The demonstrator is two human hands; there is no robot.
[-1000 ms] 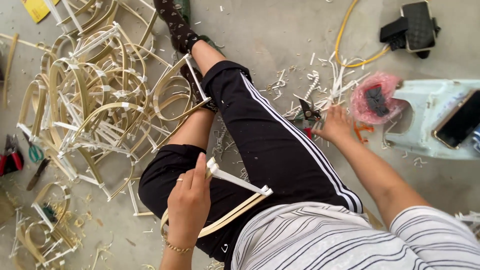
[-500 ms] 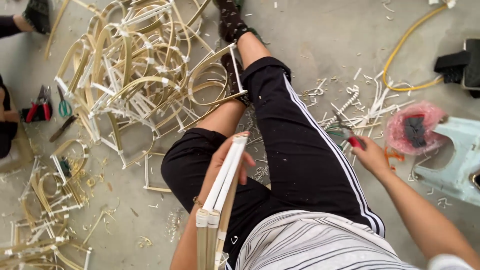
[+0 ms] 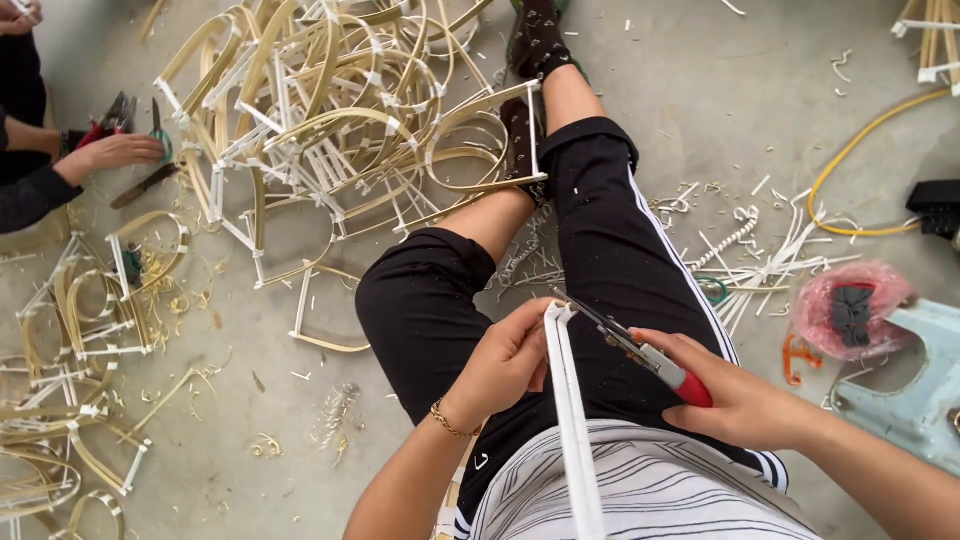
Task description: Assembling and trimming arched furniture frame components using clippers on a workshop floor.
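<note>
I am sitting on the concrete floor (image 3: pixel 780 110) with my legs in black trousers (image 3: pixel 610 250) stretched out ahead of me. My left hand (image 3: pixel 510 362) is gripping a white-wrapped strip frame (image 3: pixel 572 420), fingers curled tightly around it near its far end, so that the frame is standing up over my lap and running back toward my striped shirt (image 3: pixel 640 495). A thin gold bracelet (image 3: pixel 447 422) is sitting on that wrist.

My right hand (image 3: pixel 735 395) is closed around the red handle of a pair of cutters (image 3: pixel 632 345). The dark metal tip is pointing left and is meeting the top end of the frame, just beside my left fingers. I cannot tell whether the blades are parted or closed.

Far and to the left, a big pile of bent frames (image 3: pixel 330 120) is lying beside my legs, and more frames (image 3: pixel 75 330) are scattered along the left edge. At the far left another person's hand (image 3: pixel 115 152) is resting on the floor by some red-handled tools (image 3: pixel 115 115). To my right, white offcuts (image 3: pixel 770 260) are littering the floor, near a pink bag (image 3: pixel 850 305), a pale blue stool (image 3: pixel 920 385) and a yellow hose (image 3: pixel 870 150).
</note>
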